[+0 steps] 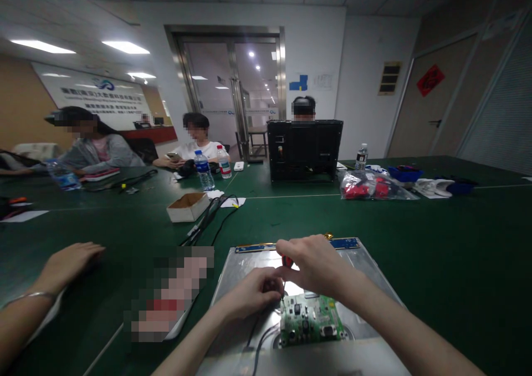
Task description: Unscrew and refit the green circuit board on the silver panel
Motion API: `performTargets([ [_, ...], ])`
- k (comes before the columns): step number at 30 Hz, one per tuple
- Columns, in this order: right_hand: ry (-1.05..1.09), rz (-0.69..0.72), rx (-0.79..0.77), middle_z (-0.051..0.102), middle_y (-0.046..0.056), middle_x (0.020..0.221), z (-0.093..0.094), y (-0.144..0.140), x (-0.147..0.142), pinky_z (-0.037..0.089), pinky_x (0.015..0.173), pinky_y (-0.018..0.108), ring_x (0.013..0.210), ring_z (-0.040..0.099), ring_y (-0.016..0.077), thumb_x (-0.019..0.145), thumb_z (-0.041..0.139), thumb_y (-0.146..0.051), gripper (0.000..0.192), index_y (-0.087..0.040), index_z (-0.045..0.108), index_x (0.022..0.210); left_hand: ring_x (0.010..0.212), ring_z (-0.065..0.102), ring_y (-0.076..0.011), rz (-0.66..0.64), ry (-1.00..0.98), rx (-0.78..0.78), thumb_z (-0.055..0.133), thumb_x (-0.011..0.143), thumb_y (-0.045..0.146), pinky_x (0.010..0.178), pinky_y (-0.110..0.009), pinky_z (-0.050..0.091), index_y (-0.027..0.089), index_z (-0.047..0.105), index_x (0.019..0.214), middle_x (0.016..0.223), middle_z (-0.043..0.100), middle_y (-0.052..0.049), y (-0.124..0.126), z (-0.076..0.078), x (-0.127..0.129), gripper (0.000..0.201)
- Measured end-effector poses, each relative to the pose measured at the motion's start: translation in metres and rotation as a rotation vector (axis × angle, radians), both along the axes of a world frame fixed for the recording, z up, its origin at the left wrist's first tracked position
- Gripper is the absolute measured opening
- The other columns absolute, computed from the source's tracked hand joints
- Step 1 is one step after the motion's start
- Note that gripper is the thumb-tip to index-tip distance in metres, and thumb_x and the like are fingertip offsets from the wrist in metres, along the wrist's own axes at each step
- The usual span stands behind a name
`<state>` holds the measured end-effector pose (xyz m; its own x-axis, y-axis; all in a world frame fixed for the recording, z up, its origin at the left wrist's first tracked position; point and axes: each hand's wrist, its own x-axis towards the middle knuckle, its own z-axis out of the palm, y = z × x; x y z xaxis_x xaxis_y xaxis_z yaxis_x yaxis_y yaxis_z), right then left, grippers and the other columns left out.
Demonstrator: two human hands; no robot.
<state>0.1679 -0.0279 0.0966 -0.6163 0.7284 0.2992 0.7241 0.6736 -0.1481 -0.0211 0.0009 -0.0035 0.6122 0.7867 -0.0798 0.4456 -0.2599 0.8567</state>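
A green circuit board (pixel 311 320) lies on a silvery metal panel (pixel 236 265) in front of me. My right hand (pixel 311 262) is closed round the red and black handle of a screwdriver (pixel 286 261). The screwdriver stands upright, its thin shaft pointing down at the board's upper left corner. My left hand (pixel 260 290) is beside the shaft with its fingers curled together near that corner; what they hold, if anything, is hidden. Dark cables (pixel 261 340) run over the panel left of the board. A blue circuit strip (pixel 347 243) lines the panel's far edge.
Another person's hand (pixel 75 259) rests on the green table at left. A small open box (pixel 188 207), black cables (pixel 208 215) and water bottles (pixel 203 171) stand beyond. A black monitor frame (pixel 305 148) is opposite; a plastic bag with red items (pixel 369 187) lies at right.
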Motion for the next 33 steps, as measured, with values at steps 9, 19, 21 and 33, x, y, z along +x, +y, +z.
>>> performTargets([
  [9,0.074,0.102,-0.021,0.064,0.005,0.095,0.001,-0.004,0.000,0.033,0.057,0.026,0.072,0.056,0.0142,0.082,0.050,-0.018,0.022,-0.016,0.052,0.104,0.071,0.054,-0.0159,-0.052,-0.049,-0.031,0.056,0.067,0.013,0.064,-0.025,0.042,0.013,0.060,0.077,0.074,0.060,-0.001,0.006,-0.013,-0.003,0.011],
  [19,-0.033,0.022,0.006,0.067,0.003,0.081,0.004,-0.005,0.001,0.028,0.055,0.026,0.066,0.058,0.0157,0.087,0.053,-0.039,0.020,-0.019,0.057,0.086,0.069,0.054,-0.0158,-0.049,0.002,0.045,0.054,0.067,0.013,0.062,-0.024,0.040,0.013,0.062,0.079,0.074,0.061,-0.001,0.002,-0.004,-0.001,0.014],
  [21,0.018,0.055,-0.020,0.066,0.005,0.088,0.004,-0.007,0.001,0.032,0.057,0.027,0.071,0.059,0.0170,0.084,0.055,-0.036,0.023,-0.017,0.055,0.097,0.069,0.052,-0.0151,-0.052,-0.005,0.052,0.055,0.068,0.015,0.061,-0.023,0.039,0.013,0.061,0.076,0.072,0.059,0.000,0.004,-0.006,-0.002,0.010],
  [33,-0.006,0.007,0.016,0.068,0.001,0.078,-0.001,0.000,-0.002,0.024,0.053,0.026,0.064,0.060,0.0153,0.087,0.056,-0.038,0.019,-0.020,0.056,0.084,0.069,0.054,-0.0153,-0.031,-0.007,0.017,0.054,0.067,0.012,0.063,-0.024,0.041,0.014,0.062,0.079,0.074,0.061,-0.001,0.000,-0.002,0.000,0.014],
])
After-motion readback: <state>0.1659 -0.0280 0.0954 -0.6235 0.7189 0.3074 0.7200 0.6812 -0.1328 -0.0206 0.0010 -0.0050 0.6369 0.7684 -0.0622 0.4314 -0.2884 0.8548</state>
